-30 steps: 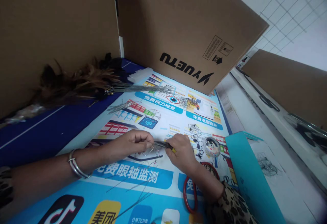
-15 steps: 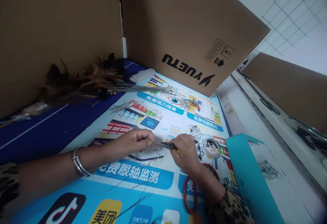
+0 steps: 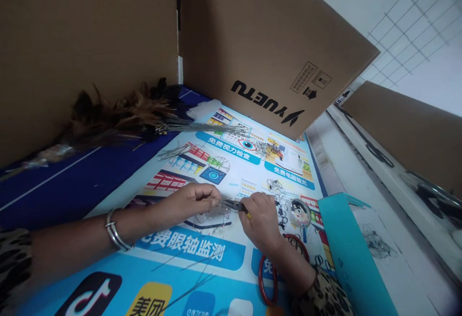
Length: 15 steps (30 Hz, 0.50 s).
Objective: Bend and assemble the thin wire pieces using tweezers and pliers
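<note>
On my remote view, right hand [image 3: 262, 222] gripped pliers [image 3: 236, 205] above printed sheet [image 3: 130, 277], nose just beside left hand [image 3: 198, 200], pinched closed, on what I couldn't tell. Thin wires [image 3: 197, 284] lay below.

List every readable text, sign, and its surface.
"YUETU", upside down: cardboard box
Arrow: box
"免费视力检查": printed sheet
"免费电脑验光": sheet
"免费眼轴监测", partly covered: sheet
"免", rest hidden: sheet
"美团": yellow icon
Musical-note logo: black icon
Too small or blurred: box's fine print, blue icon.
</note>
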Available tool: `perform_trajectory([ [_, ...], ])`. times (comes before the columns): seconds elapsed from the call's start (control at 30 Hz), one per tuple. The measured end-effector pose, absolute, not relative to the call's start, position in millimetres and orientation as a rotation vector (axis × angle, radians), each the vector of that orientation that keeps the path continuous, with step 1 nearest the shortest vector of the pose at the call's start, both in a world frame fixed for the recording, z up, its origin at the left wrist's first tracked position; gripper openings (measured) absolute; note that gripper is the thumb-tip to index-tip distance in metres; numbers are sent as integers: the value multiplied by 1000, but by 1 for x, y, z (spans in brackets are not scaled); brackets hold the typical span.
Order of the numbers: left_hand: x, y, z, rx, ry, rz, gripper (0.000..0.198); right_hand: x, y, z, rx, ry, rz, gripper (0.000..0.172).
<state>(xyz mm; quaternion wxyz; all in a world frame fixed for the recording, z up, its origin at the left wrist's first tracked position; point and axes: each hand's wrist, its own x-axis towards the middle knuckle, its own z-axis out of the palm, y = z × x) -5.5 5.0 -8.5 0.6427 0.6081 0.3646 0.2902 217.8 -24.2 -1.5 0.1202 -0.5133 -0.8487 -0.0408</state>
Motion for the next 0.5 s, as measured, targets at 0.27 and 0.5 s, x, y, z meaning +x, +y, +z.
perform_trajectory([
  [0.27, -6, 5, -10, 1349, 721, 588, 22, 216, -22, -3, -1461, -2514, -74, 12],
  [0.5, -6, 2, -7, 1277, 630, 517, 22, 215, -22, -4, -1375, -2558, -15, 12],
])
